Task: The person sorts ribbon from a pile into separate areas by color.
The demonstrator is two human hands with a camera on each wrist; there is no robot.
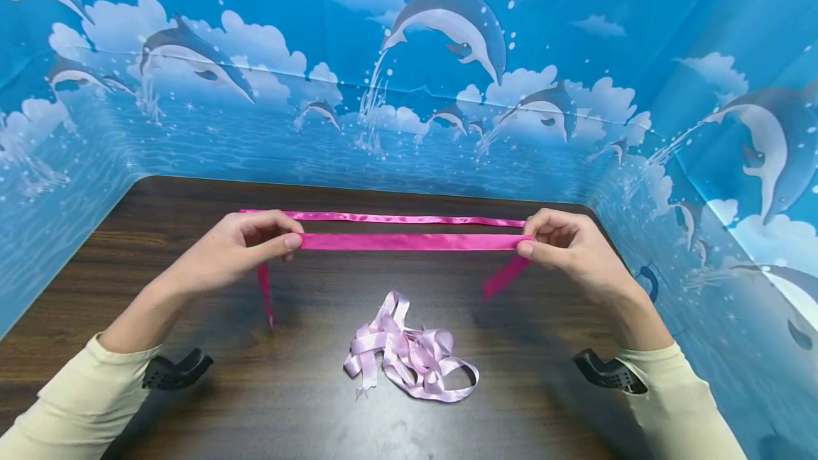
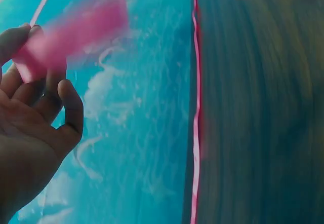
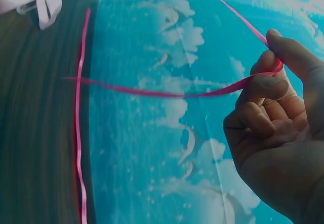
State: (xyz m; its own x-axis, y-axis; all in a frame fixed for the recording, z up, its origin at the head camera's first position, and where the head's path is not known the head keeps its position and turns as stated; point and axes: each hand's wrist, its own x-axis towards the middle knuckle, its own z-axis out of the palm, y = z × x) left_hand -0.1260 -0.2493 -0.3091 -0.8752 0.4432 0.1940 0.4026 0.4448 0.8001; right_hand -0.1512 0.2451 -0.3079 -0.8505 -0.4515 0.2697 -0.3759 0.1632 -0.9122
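A bright pink satin ribbon (image 1: 409, 241) is stretched level between my two hands, above the table. My left hand (image 1: 246, 247) pinches it between thumb and fingers, and a short tail hangs below. At the other side my right hand (image 1: 562, 250) pinches the ribbon too, its loose end slanting down to the left. Both wrist views show the thumb pressed on the ribbon, in the left one with a blurred end (image 2: 96, 29). Behind the stretched piece a second pink ribbon (image 1: 409, 218) lies along the table's far edge, partly covered by the hands.
In the middle of the dark wooden table (image 1: 319, 410) lies a loose heap of pale pink ribbon (image 1: 415, 353), nearer to me than the hands. A blue dolphin-print cloth (image 1: 409, 140) rises behind the table and along both sides. Black straps (image 1: 179, 369) sit on both forearms.
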